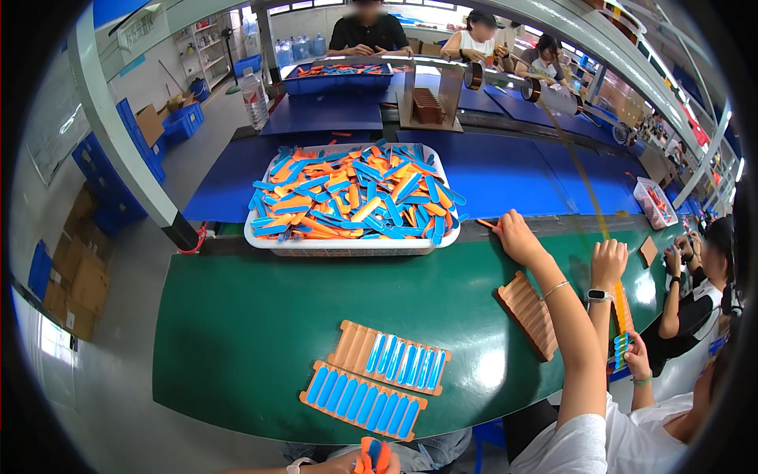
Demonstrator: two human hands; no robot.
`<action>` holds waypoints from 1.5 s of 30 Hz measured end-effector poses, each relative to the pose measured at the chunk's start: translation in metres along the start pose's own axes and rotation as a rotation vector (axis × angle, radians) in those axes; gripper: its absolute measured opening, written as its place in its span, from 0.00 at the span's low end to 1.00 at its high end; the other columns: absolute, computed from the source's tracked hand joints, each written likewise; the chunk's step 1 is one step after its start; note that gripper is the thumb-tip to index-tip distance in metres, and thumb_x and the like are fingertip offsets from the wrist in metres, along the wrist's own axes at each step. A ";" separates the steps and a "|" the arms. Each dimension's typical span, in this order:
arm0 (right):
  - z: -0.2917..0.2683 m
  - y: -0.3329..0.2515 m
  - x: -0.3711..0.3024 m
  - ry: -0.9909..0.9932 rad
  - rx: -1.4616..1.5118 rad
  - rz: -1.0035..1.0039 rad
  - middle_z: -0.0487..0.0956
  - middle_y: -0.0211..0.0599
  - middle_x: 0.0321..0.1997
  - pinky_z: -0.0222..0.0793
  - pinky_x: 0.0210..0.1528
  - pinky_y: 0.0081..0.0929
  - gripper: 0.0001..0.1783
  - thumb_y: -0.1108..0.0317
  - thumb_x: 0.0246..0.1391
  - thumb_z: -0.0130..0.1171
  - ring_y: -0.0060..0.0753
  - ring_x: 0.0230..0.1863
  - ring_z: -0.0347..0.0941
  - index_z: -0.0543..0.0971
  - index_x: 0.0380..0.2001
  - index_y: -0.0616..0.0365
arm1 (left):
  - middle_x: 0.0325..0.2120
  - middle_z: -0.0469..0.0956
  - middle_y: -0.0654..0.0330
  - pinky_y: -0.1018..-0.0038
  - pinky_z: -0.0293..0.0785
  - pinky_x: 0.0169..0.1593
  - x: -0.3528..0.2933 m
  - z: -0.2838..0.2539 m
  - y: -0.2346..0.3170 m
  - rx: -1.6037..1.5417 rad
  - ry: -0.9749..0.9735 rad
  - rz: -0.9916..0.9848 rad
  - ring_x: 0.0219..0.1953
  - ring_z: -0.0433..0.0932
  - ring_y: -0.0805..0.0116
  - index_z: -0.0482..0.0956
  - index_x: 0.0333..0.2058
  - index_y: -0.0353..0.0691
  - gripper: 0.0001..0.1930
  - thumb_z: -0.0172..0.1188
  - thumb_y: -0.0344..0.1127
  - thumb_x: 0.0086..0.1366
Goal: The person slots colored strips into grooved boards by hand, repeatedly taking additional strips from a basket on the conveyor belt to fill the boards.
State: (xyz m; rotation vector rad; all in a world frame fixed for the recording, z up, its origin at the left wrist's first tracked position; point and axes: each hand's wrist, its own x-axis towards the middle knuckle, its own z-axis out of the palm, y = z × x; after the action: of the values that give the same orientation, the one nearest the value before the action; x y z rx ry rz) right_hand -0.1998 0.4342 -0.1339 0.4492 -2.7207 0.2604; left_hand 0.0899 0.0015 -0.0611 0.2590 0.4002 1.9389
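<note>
At the lower edge my left hand (pixel 341 464), with a white band at the wrist, is closed on a small bunch of orange and blue flat strips (pixel 374 454). A bit of skin right of the bunch seems to be my right hand (pixel 393 464); the frame edge cuts it off and hides its fingers. Just beyond lies a brown grooved tray (pixel 316 404) with a blue round-ended strip in each groove. Against its far side sits a second grooved tray (pixel 351 345), its left grooves bare and the others holding shiny blue strips.
A white basket (pixel 355 246) heaped with strips stands at the table's far edge. To the right, a co-worker's arms (pixel 580 347) reach across the green table (pixel 237 316), one hand holding an orange strip. Another grooved tray (pixel 527 312) lies beside them. A post (pixel 130 118) rises at left.
</note>
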 end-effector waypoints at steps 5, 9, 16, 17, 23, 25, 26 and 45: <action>0.008 -0.006 0.003 0.083 -0.063 0.102 0.73 0.48 0.33 0.67 0.41 0.43 0.13 0.75 0.46 0.60 0.53 0.38 0.70 0.67 0.34 0.62 | 0.15 0.67 0.64 0.65 0.74 0.28 -0.007 0.005 0.008 -0.138 0.018 -0.061 0.18 0.73 0.65 0.64 0.31 0.44 0.18 0.68 0.36 0.54; 0.005 -0.001 0.021 0.249 0.085 0.292 0.74 0.54 0.28 0.68 0.34 0.48 0.07 0.68 0.58 0.48 0.55 0.30 0.73 0.67 0.35 0.62 | 0.13 0.63 0.68 0.75 0.65 0.18 -0.013 -0.010 -0.004 -0.250 0.057 0.040 0.11 0.68 0.73 0.61 0.32 0.46 0.14 0.61 0.37 0.61; -0.039 -0.108 0.143 0.461 0.391 0.035 0.79 0.52 0.30 0.71 0.36 0.38 0.15 0.61 0.53 0.57 0.44 0.33 0.78 0.79 0.36 0.63 | 0.14 0.64 0.65 0.72 0.69 0.18 -0.007 -0.019 -0.018 -0.241 0.312 0.230 0.12 0.70 0.70 0.61 0.34 0.43 0.14 0.61 0.30 0.60; -0.034 -0.118 0.152 0.412 0.346 -0.059 0.79 0.51 0.28 0.70 0.34 0.38 0.14 0.62 0.53 0.56 0.45 0.30 0.77 0.79 0.34 0.63 | 0.14 0.64 0.65 0.74 0.67 0.16 -0.005 -0.019 -0.022 -0.139 0.435 0.316 0.11 0.69 0.73 0.60 0.34 0.43 0.15 0.62 0.27 0.59; -0.043 -0.097 0.126 0.457 0.259 -0.038 0.80 0.38 0.34 0.70 0.38 0.29 0.13 0.63 0.58 0.54 0.31 0.35 0.76 0.78 0.44 0.55 | 0.16 0.72 0.63 0.80 0.69 0.20 -0.029 -0.024 -0.046 0.636 0.542 0.497 0.16 0.73 0.75 0.68 0.29 0.40 0.18 0.73 0.24 0.47; -0.047 -0.080 0.096 0.415 0.182 0.152 0.81 0.36 0.33 0.72 0.40 0.30 0.11 0.64 0.56 0.55 0.33 0.37 0.77 0.79 0.39 0.56 | 0.16 0.75 0.65 0.83 0.65 0.22 -0.039 -0.027 -0.058 0.937 0.489 0.534 0.17 0.70 0.78 0.73 0.27 0.41 0.19 0.78 0.32 0.43; -0.046 -0.041 0.078 0.291 0.057 0.122 0.80 0.36 0.32 0.72 0.39 0.29 0.11 0.63 0.53 0.60 0.34 0.37 0.77 0.78 0.36 0.58 | 0.16 0.75 0.65 0.83 0.65 0.22 -0.041 -0.028 -0.063 0.927 0.471 0.537 0.17 0.70 0.78 0.73 0.27 0.41 0.19 0.78 0.32 0.43; -0.006 0.003 0.021 0.246 0.349 0.419 0.78 0.35 0.33 0.67 0.36 0.21 0.13 0.68 0.58 0.48 0.22 0.30 0.72 0.70 0.44 0.63 | 0.25 0.74 0.62 0.75 0.65 0.32 -0.052 -0.039 -0.107 0.366 -0.049 0.316 0.27 0.71 0.70 0.73 0.25 0.40 0.16 0.68 0.43 0.55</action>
State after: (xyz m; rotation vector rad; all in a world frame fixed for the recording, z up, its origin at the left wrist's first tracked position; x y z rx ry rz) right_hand -0.2172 0.4324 -0.1201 -0.0719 -2.5009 0.8506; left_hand 0.1865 -0.0142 -0.1389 0.6383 0.7169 2.1519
